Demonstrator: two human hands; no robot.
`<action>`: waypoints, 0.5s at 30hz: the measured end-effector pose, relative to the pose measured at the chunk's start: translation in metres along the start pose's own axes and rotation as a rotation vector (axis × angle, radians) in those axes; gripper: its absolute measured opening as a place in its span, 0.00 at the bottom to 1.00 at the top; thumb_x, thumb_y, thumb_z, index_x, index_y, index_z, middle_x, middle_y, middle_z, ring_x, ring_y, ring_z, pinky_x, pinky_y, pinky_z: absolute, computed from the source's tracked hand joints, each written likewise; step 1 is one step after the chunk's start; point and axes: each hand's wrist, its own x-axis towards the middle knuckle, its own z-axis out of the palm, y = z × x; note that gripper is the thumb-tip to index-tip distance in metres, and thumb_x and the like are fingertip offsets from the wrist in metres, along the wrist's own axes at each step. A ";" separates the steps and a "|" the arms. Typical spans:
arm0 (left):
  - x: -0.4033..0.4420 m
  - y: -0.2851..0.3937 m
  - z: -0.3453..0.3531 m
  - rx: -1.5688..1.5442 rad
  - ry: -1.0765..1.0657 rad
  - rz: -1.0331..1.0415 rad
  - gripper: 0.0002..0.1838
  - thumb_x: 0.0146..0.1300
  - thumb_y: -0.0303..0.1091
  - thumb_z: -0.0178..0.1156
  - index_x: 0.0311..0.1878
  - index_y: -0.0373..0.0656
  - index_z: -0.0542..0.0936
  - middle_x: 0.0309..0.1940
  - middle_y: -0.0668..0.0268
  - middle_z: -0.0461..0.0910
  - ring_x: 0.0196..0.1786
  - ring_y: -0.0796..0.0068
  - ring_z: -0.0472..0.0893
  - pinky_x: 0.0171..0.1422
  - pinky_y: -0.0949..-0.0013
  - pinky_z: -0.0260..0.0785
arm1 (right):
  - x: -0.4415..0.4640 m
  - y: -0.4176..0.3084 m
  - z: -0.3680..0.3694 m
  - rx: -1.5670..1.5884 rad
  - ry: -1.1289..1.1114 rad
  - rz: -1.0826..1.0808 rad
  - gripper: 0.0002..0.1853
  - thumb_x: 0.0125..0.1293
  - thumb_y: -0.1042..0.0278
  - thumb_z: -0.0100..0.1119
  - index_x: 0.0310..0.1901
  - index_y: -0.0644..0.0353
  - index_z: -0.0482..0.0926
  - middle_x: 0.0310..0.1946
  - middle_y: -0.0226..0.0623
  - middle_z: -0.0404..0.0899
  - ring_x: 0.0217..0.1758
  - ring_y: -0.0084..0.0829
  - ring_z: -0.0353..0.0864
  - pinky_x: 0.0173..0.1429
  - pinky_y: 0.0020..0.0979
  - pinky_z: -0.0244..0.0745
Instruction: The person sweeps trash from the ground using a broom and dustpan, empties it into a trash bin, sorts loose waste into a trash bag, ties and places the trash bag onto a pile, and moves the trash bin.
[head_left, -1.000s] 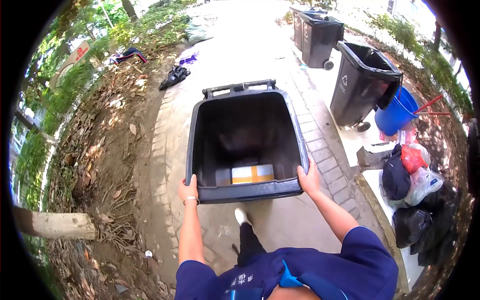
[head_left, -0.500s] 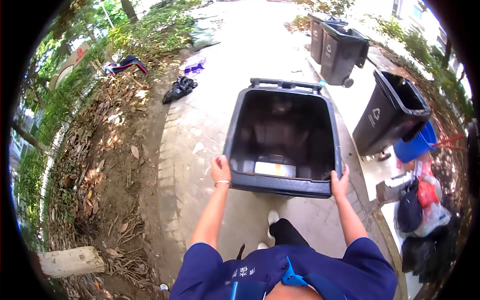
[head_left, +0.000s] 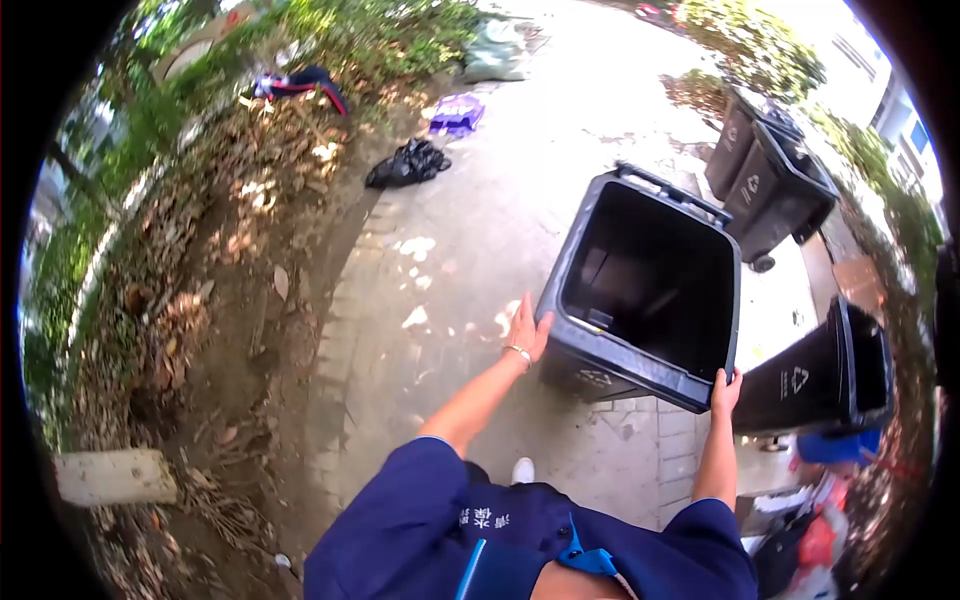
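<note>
A black wheeled bin (head_left: 650, 375) stands open in front of me, turned at an angle, its handle bar on the far side. My left hand (head_left: 528, 330) rests against the bin's left near corner, palm on the side and fingers spread. At the right near corner, my right hand (head_left: 725, 390) grips the rim, thumb up. The inside of the bin is dark; only a small pale bit shows near its left inner wall.
Two black bins (head_left: 775, 190) stand at the back right, and another bin (head_left: 800, 385) is close on my right. Behind it are a blue bucket (head_left: 838, 447) and bagged rubbish (head_left: 818, 540). A black bag (head_left: 408, 165) and a purple bag (head_left: 457, 114) lie ahead left.
The bin has shifted right and turned clockwise, and both hands have moved with it. My left fingers have spread. The white box inside has gone out of sight. The view has swung.
</note>
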 end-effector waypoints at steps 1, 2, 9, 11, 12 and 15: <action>0.001 -0.011 -0.003 -0.006 0.019 -0.031 0.35 0.55 0.50 0.45 0.60 0.37 0.49 0.56 0.47 0.56 0.59 0.52 0.57 0.61 0.62 0.50 | 0.015 0.005 0.009 -0.011 0.026 -0.017 0.25 0.51 0.57 0.53 0.49 0.61 0.64 0.42 0.50 0.69 0.46 0.40 0.69 0.50 0.32 0.61; -0.005 -0.029 -0.010 -0.085 -0.078 0.013 0.35 0.56 0.50 0.44 0.60 0.38 0.48 0.56 0.48 0.56 0.59 0.53 0.56 0.61 0.62 0.49 | 0.023 0.000 0.021 -0.010 0.050 -0.034 0.26 0.51 0.56 0.53 0.49 0.63 0.64 0.43 0.51 0.68 0.47 0.40 0.68 0.51 0.32 0.61; -0.095 -0.259 -0.135 0.473 -0.709 -0.266 0.27 0.53 0.49 0.48 0.50 0.38 0.66 0.44 0.46 0.69 0.48 0.52 0.69 0.49 0.59 0.62 | 0.066 0.002 0.068 -0.091 0.141 0.033 0.29 0.54 0.53 0.51 0.52 0.67 0.61 0.48 0.53 0.65 0.51 0.44 0.65 0.55 0.33 0.58; -0.134 -0.322 -0.189 0.559 -0.820 -0.739 0.23 0.50 0.42 0.48 0.48 0.38 0.69 0.41 0.48 0.71 0.46 0.56 0.71 0.49 0.61 0.63 | 0.058 -0.013 0.066 -0.156 0.146 0.062 0.28 0.55 0.53 0.49 0.52 0.66 0.62 0.49 0.51 0.65 0.51 0.44 0.65 0.55 0.33 0.58; -0.180 -0.366 -0.217 0.489 -0.528 -0.671 0.19 0.47 0.38 0.48 0.43 0.40 0.73 0.39 0.52 0.73 0.44 0.55 0.72 0.46 0.60 0.64 | 0.054 -0.022 0.065 -0.214 0.140 0.138 0.29 0.55 0.51 0.48 0.52 0.65 0.62 0.48 0.51 0.65 0.51 0.44 0.65 0.54 0.33 0.59; -0.157 -0.324 -0.282 0.655 -0.344 -1.026 0.17 0.48 0.40 0.48 0.35 0.39 0.76 0.40 0.54 0.73 0.42 0.55 0.73 0.45 0.59 0.65 | 0.061 -0.039 0.078 -0.293 0.114 0.253 0.29 0.55 0.49 0.45 0.52 0.65 0.63 0.48 0.50 0.67 0.50 0.45 0.66 0.53 0.32 0.60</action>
